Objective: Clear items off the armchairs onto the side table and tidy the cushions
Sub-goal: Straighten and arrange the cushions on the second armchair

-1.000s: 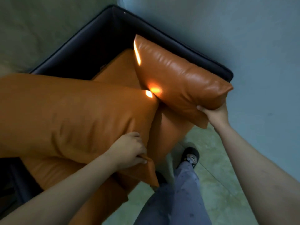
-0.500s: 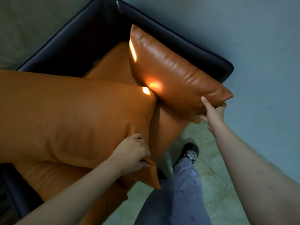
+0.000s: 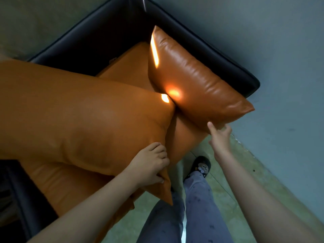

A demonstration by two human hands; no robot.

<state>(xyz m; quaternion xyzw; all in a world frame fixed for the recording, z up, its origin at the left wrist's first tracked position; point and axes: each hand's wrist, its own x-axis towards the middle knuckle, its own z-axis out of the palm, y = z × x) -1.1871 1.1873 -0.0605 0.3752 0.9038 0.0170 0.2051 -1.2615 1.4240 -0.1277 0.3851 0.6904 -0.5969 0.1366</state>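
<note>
Dark armchair with raised black edges at the back and the far side. Gray wall close past the right grip, with only a thin strip of green floor between wall and chair. More open floor below both grips, near the legs and one dark shoe.

Two loose orange cushions. One orange seat pad under them. Two hands.

Left hand pinching the near bottom corner of the big cushion, thumb below and fingers curled on top. Big cushion spreading up and away to the left of that grip, its pointed corner hanging just below the hand, over the front edge of the seat.

Right hand under the low edge of the small cushion, one finger pointing up against its face, the other fingers tucked behind the edge. Cannot tell if that grip is really closed on it. Small cushion standing tilted above and to the left of that grip, leaning against the black side of the chair. Both cushions touching at a bright spot of light between the two grips.
</note>
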